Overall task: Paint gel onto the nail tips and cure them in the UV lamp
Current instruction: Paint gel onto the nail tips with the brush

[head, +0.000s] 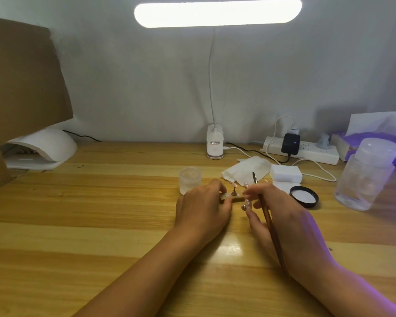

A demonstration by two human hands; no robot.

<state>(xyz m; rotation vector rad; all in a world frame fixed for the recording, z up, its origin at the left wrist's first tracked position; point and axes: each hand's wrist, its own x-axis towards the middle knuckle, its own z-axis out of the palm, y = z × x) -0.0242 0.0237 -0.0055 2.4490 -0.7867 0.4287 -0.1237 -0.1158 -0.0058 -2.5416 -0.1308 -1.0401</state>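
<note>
The nail tips are showing as small, glossy, pale pink ovals, each perching on a little metal stand. The stands are rising from a small wooden base that is lying on the worktop between the two hands. The left grip is pinching the base's left end, fingers curled over it. The right grip is clasping a brown-handled brush, whose dark tip is pointing away past the knuckles, while its fingertips are touching the stands at the base's right end. An open frosted gel jar is standing just beyond the left grip. A black lid is lying upturned near the right grip. The white UV lamp is sitting at the worktop's far left, well apart. The desk lamp's clip is carrying a label whose print is too small to read.
</note>
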